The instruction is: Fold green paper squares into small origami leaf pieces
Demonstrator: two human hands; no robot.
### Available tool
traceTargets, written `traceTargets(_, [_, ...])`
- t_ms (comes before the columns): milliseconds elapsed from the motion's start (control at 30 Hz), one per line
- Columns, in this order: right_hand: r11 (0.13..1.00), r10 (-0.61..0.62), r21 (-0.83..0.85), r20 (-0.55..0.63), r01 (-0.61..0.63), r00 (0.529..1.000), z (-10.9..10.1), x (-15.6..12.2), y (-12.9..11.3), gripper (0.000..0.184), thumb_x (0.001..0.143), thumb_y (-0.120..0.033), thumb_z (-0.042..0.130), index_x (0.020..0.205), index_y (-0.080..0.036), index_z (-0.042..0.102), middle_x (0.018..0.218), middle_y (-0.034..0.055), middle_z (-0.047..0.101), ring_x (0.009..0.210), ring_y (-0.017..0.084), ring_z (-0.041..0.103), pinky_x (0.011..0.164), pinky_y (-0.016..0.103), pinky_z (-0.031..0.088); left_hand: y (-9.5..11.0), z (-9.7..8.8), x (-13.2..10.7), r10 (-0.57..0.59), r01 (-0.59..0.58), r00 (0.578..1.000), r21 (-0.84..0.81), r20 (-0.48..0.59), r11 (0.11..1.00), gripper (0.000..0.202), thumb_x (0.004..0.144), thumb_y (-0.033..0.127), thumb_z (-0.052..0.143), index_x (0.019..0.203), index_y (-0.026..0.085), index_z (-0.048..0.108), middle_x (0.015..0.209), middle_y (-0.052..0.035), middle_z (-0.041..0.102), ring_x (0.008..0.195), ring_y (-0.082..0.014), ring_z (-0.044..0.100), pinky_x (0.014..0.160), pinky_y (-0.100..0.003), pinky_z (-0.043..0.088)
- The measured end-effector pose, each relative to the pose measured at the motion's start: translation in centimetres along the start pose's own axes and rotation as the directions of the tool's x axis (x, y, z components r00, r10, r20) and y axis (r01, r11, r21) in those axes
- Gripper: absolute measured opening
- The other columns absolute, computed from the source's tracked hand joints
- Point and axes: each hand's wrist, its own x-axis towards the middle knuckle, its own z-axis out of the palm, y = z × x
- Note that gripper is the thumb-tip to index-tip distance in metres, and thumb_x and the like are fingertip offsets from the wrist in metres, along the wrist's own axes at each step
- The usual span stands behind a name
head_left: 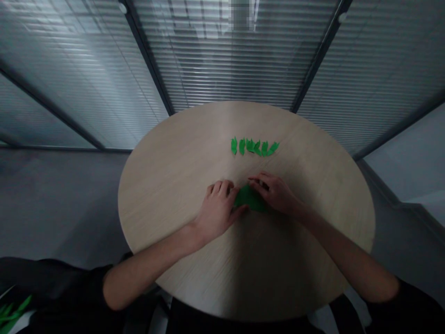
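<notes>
A dark green sheet of paper [251, 199] lies on the round wooden table between my hands, its outer parts covered by my fingers. My left hand [216, 208] holds its left side, thumb along the near edge and the other fingers curled at the far edge. On the right side, my right hand [276, 192] grips the same paper with bent fingers, thumb and index close together. Beyond both hands, several small folded green paper pieces [257, 147] with pointed ends stand in a row, apart from my hands.
The pale round table [167, 162] has its far edge close to glass partitions with blinds [222, 69]. Dark frame posts [149, 55] divide the glass. Green leaf-like strips [15, 313] show at the lower left, below the table. Grey floor [86, 199] surrounds the table.
</notes>
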Motion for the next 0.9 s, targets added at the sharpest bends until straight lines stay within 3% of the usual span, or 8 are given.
traceTargets(200, [0.999,0.017,0.041,0.09,-0.02,0.996,-0.6,0.1,0.1,0.044,0.11,-0.037,0.04,0.094,-0.018,0.076,0.095,0.0084,0.07,0.085,0.021,0.067,0.081,0.034,0.049,-0.8,0.4,0.5,0.025,-0.029,0.999,-0.148,-0.034,0.989,0.028,0.099,0.034,0.064,0.119,0.014,0.062,0.112,-0.0136,0.067,0.105,-0.0314,0.061,0.091,-0.048,0.052])
traceTargets(367, [0.985,0.043,0.162,0.128,-0.064,0.991,-0.8,0.2,0.2,0.028,0.102,-0.034,0.054,0.098,-0.02,0.077,0.099,0.0083,0.077,0.092,0.023,0.07,0.084,0.035,0.051,-1.4,0.6,0.6,0.11,-0.13,0.99,-0.292,-0.084,0.947,0.024,0.101,0.028,0.057,0.122,0.016,0.058,0.11,-0.0136,0.069,0.103,-0.0293,0.065,0.09,-0.047,0.055])
traceTargets(467, [0.964,0.061,0.246,0.179,-0.104,0.982,-1.0,0.1,0.0,0.028,0.101,-0.038,0.056,0.097,-0.02,0.077,0.093,0.0055,0.078,0.086,0.022,0.069,0.078,0.033,0.05,-1.6,0.5,0.6,0.111,-0.144,0.987,-0.356,-0.112,0.923,0.022,0.102,0.024,0.052,0.122,0.017,0.057,0.11,-0.0134,0.07,0.101,-0.0273,0.067,0.088,-0.044,0.056])
traceTargets(633, [0.921,0.081,0.349,0.265,-0.174,0.961,-1.6,0.0,-0.2,0.041,0.102,-0.051,0.054,0.086,-0.019,0.076,0.074,0.0012,0.069,0.068,0.016,0.059,0.061,0.028,0.043,-1.6,0.2,0.8,0.053,-0.094,0.993,-0.431,-0.106,0.897,0.013,0.102,0.023,0.05,0.11,0.017,0.058,0.099,-0.0088,0.068,0.084,-0.0212,0.066,0.075,-0.036,0.054])
traceTargets(800, [0.866,0.073,0.442,0.35,-0.234,0.934,-2.1,-0.2,0.2,0.028,0.092,-0.043,0.07,0.104,-0.021,0.081,0.094,0.0043,0.078,0.081,0.019,0.067,0.071,0.029,0.051,-1.6,0.0,1.2,-0.02,-0.019,0.998,-0.544,-0.066,0.839,0.012,0.1,0.029,0.058,0.096,0.018,0.061,0.081,-0.0014,0.062,0.071,-0.0163,0.058,0.064,-0.03,0.047])
traceTargets(900, [0.847,0.107,0.462,0.339,-0.265,0.935,-2.0,-0.3,0.3,0.025,0.088,-0.042,0.074,0.099,-0.021,0.082,0.088,0.0046,0.078,0.077,0.019,0.067,0.068,0.029,0.052,-1.5,0.0,1.3,-0.049,0.018,0.998,-0.596,-0.036,0.803,0.015,0.101,0.031,0.059,0.096,0.018,0.062,0.075,0.001,0.06,0.067,-0.0148,0.056,0.062,-0.029,0.045])
